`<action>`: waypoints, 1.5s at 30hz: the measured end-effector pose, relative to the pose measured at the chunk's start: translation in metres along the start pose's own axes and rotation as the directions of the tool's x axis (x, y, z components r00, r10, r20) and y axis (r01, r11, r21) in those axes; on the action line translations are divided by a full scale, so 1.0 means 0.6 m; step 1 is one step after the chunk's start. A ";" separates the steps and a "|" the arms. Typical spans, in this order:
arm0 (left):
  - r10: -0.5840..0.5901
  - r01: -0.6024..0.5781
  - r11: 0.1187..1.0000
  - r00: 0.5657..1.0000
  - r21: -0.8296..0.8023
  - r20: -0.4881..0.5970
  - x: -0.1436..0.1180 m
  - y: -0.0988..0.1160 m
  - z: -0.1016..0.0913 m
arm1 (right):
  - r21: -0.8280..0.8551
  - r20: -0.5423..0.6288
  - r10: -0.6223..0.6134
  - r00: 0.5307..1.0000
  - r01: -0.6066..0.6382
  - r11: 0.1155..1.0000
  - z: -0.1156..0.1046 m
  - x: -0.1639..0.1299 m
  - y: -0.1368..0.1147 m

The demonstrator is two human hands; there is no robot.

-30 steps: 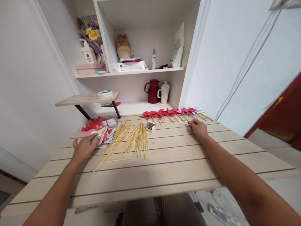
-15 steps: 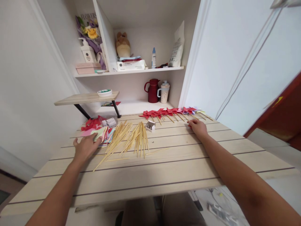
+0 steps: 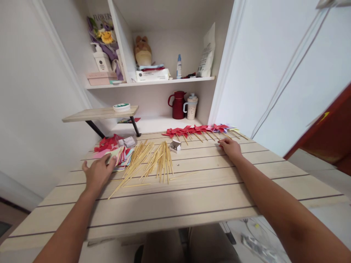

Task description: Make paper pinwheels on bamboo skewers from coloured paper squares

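Note:
My left hand (image 3: pixel 98 172) rests at the left side of the table, thumb and fingers apart, fingertips at a stack of coloured paper pieces (image 3: pixel 124 157). My right hand (image 3: pixel 231 148) lies near the back right, its fingers curled together beside the stick ends of a row of paper pinwheels (image 3: pixel 189 130), mostly red. Whether its fingertips pinch a stick is too small to tell. Between my hands lie many thin wooden sticks (image 3: pixel 164 160) in loose bundles. A small open box (image 3: pixel 175 146) with tiny metal-looking pieces stands behind them.
Red paper shapes (image 3: pixel 109 142) and a clear packet (image 3: pixel 128 141) lie behind the stack. A small raised wooden shelf (image 3: pixel 101 113) stands at the back left. A dark red jug (image 3: pixel 179 106) and a cup (image 3: pixel 192 107) are in the cabinet. Tiny bits lie on the table (image 3: pixel 170 204).
My left hand has drawn back slightly to the left, and its fingers sit less far over the paper stack. My right hand stays where it was.

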State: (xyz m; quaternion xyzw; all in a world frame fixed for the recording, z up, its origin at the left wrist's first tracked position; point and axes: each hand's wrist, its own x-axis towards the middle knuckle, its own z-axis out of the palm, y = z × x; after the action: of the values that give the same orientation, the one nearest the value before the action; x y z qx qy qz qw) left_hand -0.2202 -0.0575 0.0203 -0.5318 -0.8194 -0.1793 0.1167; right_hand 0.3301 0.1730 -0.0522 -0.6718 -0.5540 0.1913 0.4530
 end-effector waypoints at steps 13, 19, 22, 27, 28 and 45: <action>0.029 -0.036 0.998 0.992 0.059 0.119 -0.009 0.027 -0.007 | -0.005 -0.002 -0.018 1.000 0.018 1.000 -0.002 -0.004 -0.007; -0.050 0.048 0.999 0.992 0.017 0.118 -0.006 0.031 -0.005 | 0.004 -0.004 -0.023 1.000 0.023 1.000 -0.001 -0.003 -0.004; -0.119 0.125 0.991 0.985 -0.044 0.123 0.001 0.022 0.000 | 0.011 -0.001 -0.013 1.000 0.013 1.000 -0.001 -0.002 -0.005; -0.106 0.112 0.989 0.993 -0.097 0.059 0.004 0.012 -0.001 | 0.052 0.009 0.000 1.000 0.000 0.999 -0.002 -0.003 -0.007; -0.103 0.104 0.990 0.994 -0.092 0.019 0.003 0.013 -0.005 | 0.066 0.008 0.002 1.000 -0.003 0.998 -0.002 -0.005 -0.008; 0.325 -0.312 0.942 0.741 0.127 -0.588 0.032 0.110 -0.091 | 0.721 0.188 -0.211 0.959 0.012 0.693 0.021 -0.154 -0.249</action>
State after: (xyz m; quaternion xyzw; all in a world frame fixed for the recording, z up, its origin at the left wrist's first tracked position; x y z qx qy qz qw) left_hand -0.1680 -0.0399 0.0887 -0.5780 -0.6386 -0.3077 0.4044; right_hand 0.2062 0.0898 0.0416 -0.3781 -0.5302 0.4476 0.6128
